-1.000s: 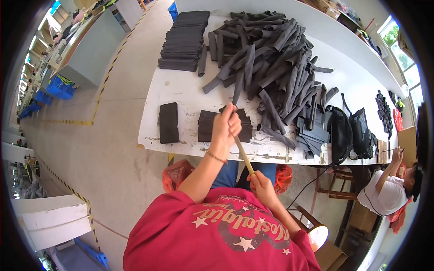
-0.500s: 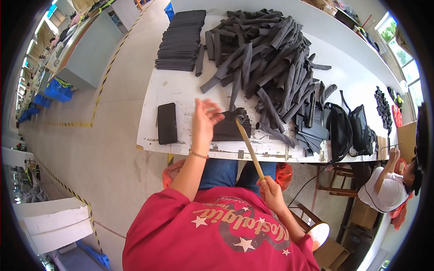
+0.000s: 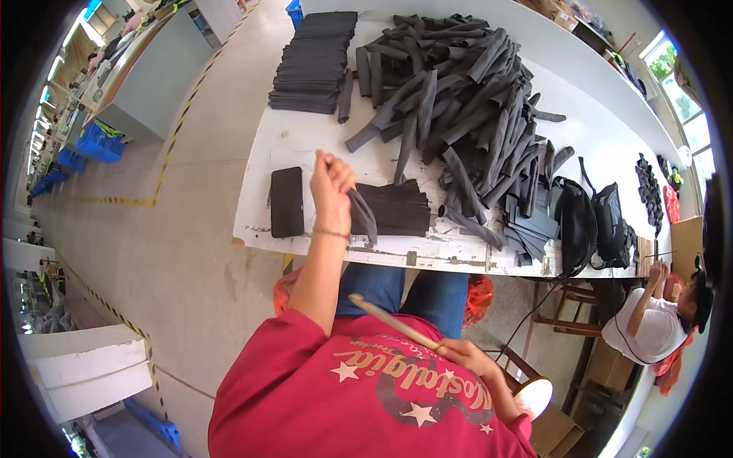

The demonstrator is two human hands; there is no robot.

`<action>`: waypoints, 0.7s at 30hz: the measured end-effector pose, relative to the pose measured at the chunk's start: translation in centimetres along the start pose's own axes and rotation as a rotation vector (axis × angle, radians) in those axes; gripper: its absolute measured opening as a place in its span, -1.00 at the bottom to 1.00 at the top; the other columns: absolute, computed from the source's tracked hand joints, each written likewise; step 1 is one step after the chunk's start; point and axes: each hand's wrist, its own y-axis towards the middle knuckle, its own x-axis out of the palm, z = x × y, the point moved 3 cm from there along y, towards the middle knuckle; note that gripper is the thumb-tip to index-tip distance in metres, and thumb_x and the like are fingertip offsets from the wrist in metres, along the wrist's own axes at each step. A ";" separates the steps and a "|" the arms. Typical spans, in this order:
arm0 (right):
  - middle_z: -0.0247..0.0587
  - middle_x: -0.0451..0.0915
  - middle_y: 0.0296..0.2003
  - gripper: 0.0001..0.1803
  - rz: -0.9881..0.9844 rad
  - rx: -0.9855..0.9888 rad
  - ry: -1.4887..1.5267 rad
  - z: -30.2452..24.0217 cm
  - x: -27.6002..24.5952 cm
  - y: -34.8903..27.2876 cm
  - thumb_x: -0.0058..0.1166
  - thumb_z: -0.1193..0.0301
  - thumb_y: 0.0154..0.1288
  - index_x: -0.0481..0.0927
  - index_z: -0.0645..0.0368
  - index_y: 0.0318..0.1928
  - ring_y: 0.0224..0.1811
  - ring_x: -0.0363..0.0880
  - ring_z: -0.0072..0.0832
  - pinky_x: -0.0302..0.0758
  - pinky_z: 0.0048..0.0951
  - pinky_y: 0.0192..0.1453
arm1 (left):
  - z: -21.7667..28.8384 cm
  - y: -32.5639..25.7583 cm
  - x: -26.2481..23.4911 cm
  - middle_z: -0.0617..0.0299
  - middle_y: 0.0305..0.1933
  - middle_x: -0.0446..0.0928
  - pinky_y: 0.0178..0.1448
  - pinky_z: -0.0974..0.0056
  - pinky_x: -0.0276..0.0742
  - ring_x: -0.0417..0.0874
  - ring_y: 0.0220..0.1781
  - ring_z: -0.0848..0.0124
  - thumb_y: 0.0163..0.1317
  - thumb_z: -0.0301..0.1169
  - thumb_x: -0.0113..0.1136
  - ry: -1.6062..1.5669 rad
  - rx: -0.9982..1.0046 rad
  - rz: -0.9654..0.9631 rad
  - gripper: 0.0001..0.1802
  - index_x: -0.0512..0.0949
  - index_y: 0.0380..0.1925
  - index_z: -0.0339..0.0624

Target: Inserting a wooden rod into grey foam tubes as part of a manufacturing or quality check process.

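As we look down at the table (image 3: 294,141): white top, scuffed and stained, paint worn along the near edge.
Left hand (image 3: 333,183): fingers curled tight round a dark grey strip (image 3: 363,219), raised over the tabletop; the strip's free end hangs toward the near edge, and we can't tell whether it touches anything.
Right hand (image 3: 467,357): fingers closed round one end of our wooden stick (image 3: 393,322), which slants across our red shirt (image 3: 305,382), off the table.
Flat row: black folded strips (image 3: 393,208), overlapping, just right of our left hand.
Slab: black rectangle (image 3: 287,202), lying left of that hand.
Pile: dark grey tubes (image 3: 473,99), heaped loosely across the middle and back.
Stack: dark flat pieces (image 3: 311,69), layered neatly at back left.
Table, right side: fanned grey pieces (image 3: 528,229) beside a black bag (image 3: 574,229).
Floor: pale grey (image 3: 202,198), yellow-and-black tape (image 3: 172,145) running along it; blue bins (image 3: 101,143) by a bench at left.
Far right: window (image 3: 695,130); below it, a co-worker (image 3: 645,328) in white near a wooden stool (image 3: 571,311).
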 end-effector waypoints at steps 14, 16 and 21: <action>-0.43 0.45 -0.56 -0.82 0.102 -0.520 0.300 -10.8 -1.3 11.0 0.22 0.38 0.24 0.55 0.23 -0.33 -0.58 0.33 -0.67 0.24 -0.59 -0.52 | -3.3 -1.7 -0.8 0.46 -0.71 0.13 -0.74 0.43 0.02 0.09 -0.76 0.62 0.42 -0.10 -0.04 0.115 0.054 0.324 -0.66 0.36 -0.46 -0.04; -0.45 0.41 -0.58 -0.83 0.205 -0.453 0.639 -11.1 -2.6 9.6 0.20 0.36 0.29 0.56 0.21 -0.29 -0.60 0.29 -0.72 0.19 -0.61 -0.54 | 0.6 -0.3 -1.2 0.44 -0.68 0.15 -0.69 0.42 0.08 0.12 -0.72 0.59 0.44 -0.10 -0.09 0.040 0.229 0.286 -0.64 0.41 -0.38 -0.15; -0.60 0.25 -0.66 -0.77 0.564 -0.412 0.577 -11.2 -6.8 13.1 0.07 0.27 0.40 0.51 0.17 -0.31 -0.69 0.11 -0.79 -0.01 -0.63 -0.64 | -6.6 -8.4 7.8 0.32 -0.45 0.51 -0.30 0.42 0.44 0.57 -0.35 0.54 0.43 -0.14 -0.03 0.641 0.133 -0.395 -0.64 0.45 -0.11 -0.26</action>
